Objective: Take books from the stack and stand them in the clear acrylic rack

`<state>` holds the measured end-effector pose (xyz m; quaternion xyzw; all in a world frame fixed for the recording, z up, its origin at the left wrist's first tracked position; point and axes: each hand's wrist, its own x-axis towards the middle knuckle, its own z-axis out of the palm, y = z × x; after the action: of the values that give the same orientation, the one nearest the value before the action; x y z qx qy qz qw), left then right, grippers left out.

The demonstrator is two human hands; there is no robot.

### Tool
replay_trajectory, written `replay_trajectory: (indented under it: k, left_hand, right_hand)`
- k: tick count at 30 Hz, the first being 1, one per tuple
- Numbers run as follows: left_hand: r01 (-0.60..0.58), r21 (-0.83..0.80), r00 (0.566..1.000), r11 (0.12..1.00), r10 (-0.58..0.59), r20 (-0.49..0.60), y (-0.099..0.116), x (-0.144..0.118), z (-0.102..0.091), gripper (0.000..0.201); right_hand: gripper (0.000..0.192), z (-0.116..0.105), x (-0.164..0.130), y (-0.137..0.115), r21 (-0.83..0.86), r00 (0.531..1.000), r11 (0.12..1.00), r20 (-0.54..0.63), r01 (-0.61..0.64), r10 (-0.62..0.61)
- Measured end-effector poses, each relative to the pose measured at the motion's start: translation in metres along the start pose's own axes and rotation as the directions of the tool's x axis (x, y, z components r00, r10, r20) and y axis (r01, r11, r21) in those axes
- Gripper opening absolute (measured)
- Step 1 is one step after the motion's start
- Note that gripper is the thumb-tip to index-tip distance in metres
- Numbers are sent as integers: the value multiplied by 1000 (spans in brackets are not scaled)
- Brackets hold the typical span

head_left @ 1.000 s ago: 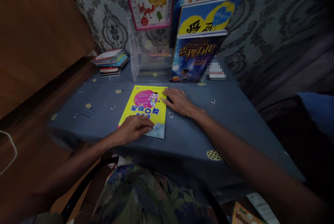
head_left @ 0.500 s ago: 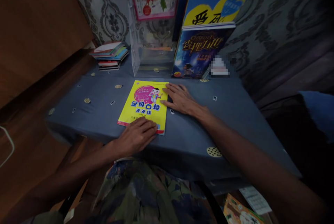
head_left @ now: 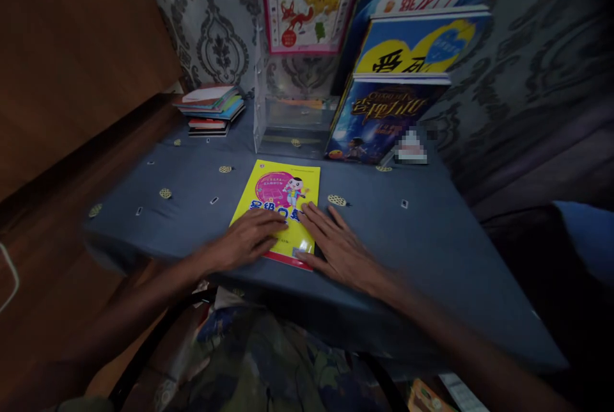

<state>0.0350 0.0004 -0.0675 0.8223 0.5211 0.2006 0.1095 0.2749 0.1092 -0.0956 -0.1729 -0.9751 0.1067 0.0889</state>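
A thin yellow workbook (head_left: 283, 191) with a pink circle and blue characters lies closed and flat on the blue cloth-covered table (head_left: 412, 245). My left hand (head_left: 244, 239) rests palm down on its lower left part, fingers spread over the title. My right hand (head_left: 336, 245) lies flat at the book's lower right corner, thumb on the corner and fingers reaching onto the cover. Neither hand grips anything.
A stack of thin books (head_left: 211, 111) sits at the back left. A clear plastic stand (head_left: 288, 118) is at the back middle. Large books (head_left: 384, 118) lean upright at the back right against patterned wallpaper. A brown wooden panel (head_left: 71, 60) borders the left.
My right hand slid from the book's upper right edge down to its lower right corner. My left hand moved up onto the cover; the lifted bottom corner now lies flat.
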Motion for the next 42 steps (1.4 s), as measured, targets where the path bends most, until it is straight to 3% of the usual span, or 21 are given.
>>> replay_trajectory:
  k: [6,10,15,21,27,33,42]
  left_hand:
    - [146,138,972,980,-168,166,-59,40,-14,58]
    - [220,234,955,947,-258,144,-83,67,-18,60]
    - [187,255,966,949,-225,126,-94,73,-9,62]
    - [184,241,977,953,-204,61,-99,71,-1,61]
    - [183,199,980,963,-194,40,-98,70,-4,61]
    - [192,234,980,953,-197,-3,-96,69,0,59]
    - [268,241,962,933,-248,-111,-97,67,11,58]
  right_hand:
    - [91,-6,0,4,32,998,999,67,-20,18]
    - [99,-14,3,11,52,992,999,122,-5,-2]
    - [83,-14,34,30,16,984,990,118,-138,135]
    - [78,-1,99,62,-65,914,913,4,-404,405]
    - [79,7,121,71,-130,872,862,-75,-490,485]
    - [75,11,110,52,-117,847,841,-153,-528,510]
    - [69,25,38,-26,-144,957,947,-92,-286,274]
